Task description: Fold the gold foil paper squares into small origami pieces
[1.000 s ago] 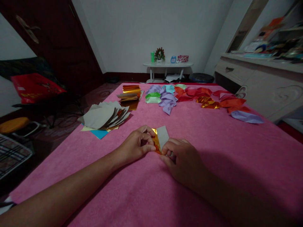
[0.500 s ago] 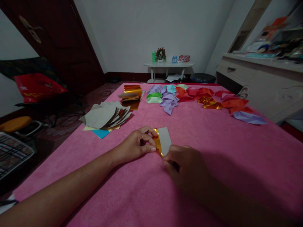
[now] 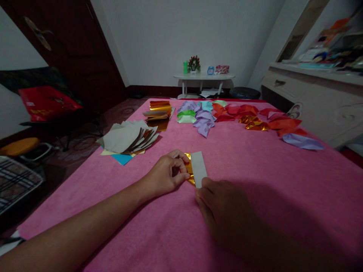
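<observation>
So the person has both hands down around one small sheet of paper (image 3: 199, 166) that's plain grey on the right and shiny gold on the left, lying roughly mid-worktop, fairly close to them, on the pink cover (image 3: 269, 162). The left hand (image 3: 172, 172) has its thumb and fingertips on the gold side, grasping it with a rounded gap between thumb and index. The right hand (image 3: 222, 202) is curled up at the near end of the grey part, touching the edge, but honestly can't tell if those fingers are pinching it or just pressing, since that hand's pretty dark. Off to the left there's a messy fanned stack of grey-backed sheets (image 3: 120, 136) with a blue sheet (image 3: 122, 158) poking out underneath, and a bit beyond that a pile of gold paper (image 3: 160, 107). Further back sit a bunch of folded paper pieces: lilac ones (image 3: 204, 121), a green one (image 3: 186, 117), a light blue one (image 3: 205, 105), red ones (image 3: 246, 110), and a couple of crinkly gold ones (image 3: 256, 125). One more lilac piece (image 3: 303, 141) sits out at the right. Behind all that, a little white table (image 3: 204, 76) holds a potted plant (image 3: 194, 63) and a green cup (image 3: 185, 67).
</observation>
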Demonstrator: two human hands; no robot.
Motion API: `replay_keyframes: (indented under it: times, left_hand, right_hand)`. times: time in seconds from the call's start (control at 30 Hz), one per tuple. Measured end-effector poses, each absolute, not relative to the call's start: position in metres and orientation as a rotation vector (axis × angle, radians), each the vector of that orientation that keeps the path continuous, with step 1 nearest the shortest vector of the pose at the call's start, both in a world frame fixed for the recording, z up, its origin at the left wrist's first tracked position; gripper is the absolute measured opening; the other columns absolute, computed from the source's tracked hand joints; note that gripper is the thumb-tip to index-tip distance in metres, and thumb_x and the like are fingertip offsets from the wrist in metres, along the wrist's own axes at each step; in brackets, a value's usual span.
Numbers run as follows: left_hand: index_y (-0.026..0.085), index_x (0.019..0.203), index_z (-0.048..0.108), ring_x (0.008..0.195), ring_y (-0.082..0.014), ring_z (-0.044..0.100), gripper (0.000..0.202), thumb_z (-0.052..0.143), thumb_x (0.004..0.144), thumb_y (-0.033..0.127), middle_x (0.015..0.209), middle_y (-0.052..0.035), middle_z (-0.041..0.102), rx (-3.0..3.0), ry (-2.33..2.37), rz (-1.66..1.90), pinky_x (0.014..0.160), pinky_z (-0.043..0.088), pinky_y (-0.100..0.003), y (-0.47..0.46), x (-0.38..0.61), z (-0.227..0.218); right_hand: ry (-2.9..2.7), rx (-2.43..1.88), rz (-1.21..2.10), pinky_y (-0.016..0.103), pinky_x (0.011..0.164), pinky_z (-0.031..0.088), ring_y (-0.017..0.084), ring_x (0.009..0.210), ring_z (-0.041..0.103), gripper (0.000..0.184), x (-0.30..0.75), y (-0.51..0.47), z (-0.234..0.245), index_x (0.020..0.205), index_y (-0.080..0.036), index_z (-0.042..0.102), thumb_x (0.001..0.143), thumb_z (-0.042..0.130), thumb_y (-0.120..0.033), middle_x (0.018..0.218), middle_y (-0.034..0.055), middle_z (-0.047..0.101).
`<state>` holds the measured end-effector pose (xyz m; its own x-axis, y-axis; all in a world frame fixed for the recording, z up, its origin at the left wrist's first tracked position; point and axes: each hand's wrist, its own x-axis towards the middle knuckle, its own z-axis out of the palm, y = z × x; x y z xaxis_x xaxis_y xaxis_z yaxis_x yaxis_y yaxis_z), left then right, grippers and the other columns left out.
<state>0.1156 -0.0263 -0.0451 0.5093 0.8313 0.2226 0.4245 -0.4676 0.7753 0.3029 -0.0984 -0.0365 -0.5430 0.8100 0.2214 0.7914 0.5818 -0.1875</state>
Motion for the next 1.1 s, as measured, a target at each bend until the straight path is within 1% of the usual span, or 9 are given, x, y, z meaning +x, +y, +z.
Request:
replay_keyframes:
  times: [0.17,0.37,0.47,0.57,0.7,0.83,0.93,1.0,1.1]
  left_hand:
    - [0.013,0.064,0.063,0.090,-0.0156,0.057,0.011,0.062,0.073,0.008,0.101,-0.0068,0.057,2.094,0.994,0.793,0.077,0.048,-0.028,-0.0264,0.1155,-0.0450]
    - [0.013,0.063,0.063,0.093,-0.0166,0.057,0.013,0.061,0.073,0.005,0.099,-0.0072,0.057,2.106,0.961,0.791,0.081,0.047,-0.030,-0.0267,0.1142,-0.0419]
    - [0.013,0.063,0.063,0.094,-0.0167,0.057,0.012,0.061,0.072,0.005,0.100,-0.0070,0.057,2.107,0.944,0.794,0.082,0.047,-0.030,-0.0264,0.1129,-0.0422]
    - [0.013,0.064,0.063,0.094,-0.0167,0.057,0.011,0.062,0.072,0.006,0.101,-0.0071,0.057,2.104,0.946,0.789,0.082,0.047,-0.030,-0.0260,0.1124,-0.0434]
    - [0.013,0.063,0.063,0.093,-0.0168,0.058,0.009,0.064,0.070,0.007,0.102,-0.0072,0.057,2.098,0.971,0.785,0.082,0.048,-0.030,-0.0255,0.1135,-0.0443]
    - [0.012,0.061,0.062,0.093,-0.0172,0.058,0.010,0.065,0.068,0.006,0.100,-0.0074,0.057,2.100,0.990,0.790,0.082,0.048,-0.031,-0.0248,0.1151,-0.0448]
    - [0.013,0.062,0.063,0.093,-0.0170,0.058,0.009,0.065,0.068,0.007,0.099,-0.0074,0.057,2.132,0.974,0.800,0.080,0.049,-0.030,-0.0243,0.1154,-0.0460]
    - [0.013,0.061,0.062,0.091,-0.0167,0.058,0.009,0.065,0.068,0.007,0.100,-0.0073,0.057,2.146,0.971,0.796,0.078,0.050,-0.030,-0.0241,0.1153,-0.0469]
    - [0.013,0.061,0.061,0.090,-0.0162,0.058,0.010,0.064,0.067,0.005,0.100,-0.0073,0.057,2.148,0.967,0.797,0.078,0.050,-0.030,-0.0238,0.1152,-0.0479]
  right_hand:
    - [-2.515,-1.339,0.195,0.031,0.054,0.023,0.016,0.058,0.049,0.015,0.3035,-0.0973,-0.0391,0.073,-0.018,0.061,0.082,0.051,-0.011,0.072,0.0045,0.059]
    - [-2.389,-1.416,0.412,0.029,0.059,0.030,0.017,0.068,0.055,0.019,0.3059,-0.0948,-0.0428,0.083,-0.016,0.061,0.087,0.043,-0.013,0.080,0.0061,0.061]
    - [-2.407,-1.433,0.385,0.029,0.058,0.029,0.017,0.068,0.055,0.018,0.3055,-0.0948,-0.0427,0.084,-0.015,0.061,0.086,0.044,-0.012,0.081,0.0068,0.061]
    - [-2.504,-1.401,0.284,0.030,0.054,0.025,0.017,0.062,0.053,0.017,0.3045,-0.0953,-0.0416,0.082,-0.016,0.063,0.080,0.048,-0.008,0.077,0.0061,0.061]
    - [-2.552,-1.348,0.157,0.031,0.052,0.020,0.015,0.056,0.049,0.015,0.3046,-0.0959,-0.0404,0.077,-0.016,0.063,0.077,0.051,-0.008,0.071,0.0052,0.060]
    - [-2.547,-1.359,0.176,0.030,0.052,0.019,0.014,0.056,0.048,0.014,0.3064,-0.0953,-0.0401,0.077,-0.017,0.062,0.078,0.050,-0.010,0.070,0.0042,0.059]
    - [-2.513,-1.379,0.246,0.029,0.053,0.021,0.014,0.059,0.050,0.015,0.3073,-0.0945,-0.0399,0.077,-0.018,0.061,0.080,0.048,-0.012,0.072,0.0036,0.059]
    - [-2.465,-1.390,0.304,0.028,0.054,0.024,0.014,0.061,0.051,0.014,0.3071,-0.0944,-0.0397,0.080,-0.018,0.061,0.081,0.048,-0.013,0.075,0.0034,0.060]
    - [-2.400,-1.400,0.312,0.027,0.055,0.026,0.015,0.063,0.053,0.018,0.3061,-0.0950,-0.0400,0.092,-0.018,0.060,0.081,0.047,-0.013,0.081,0.0039,0.061]
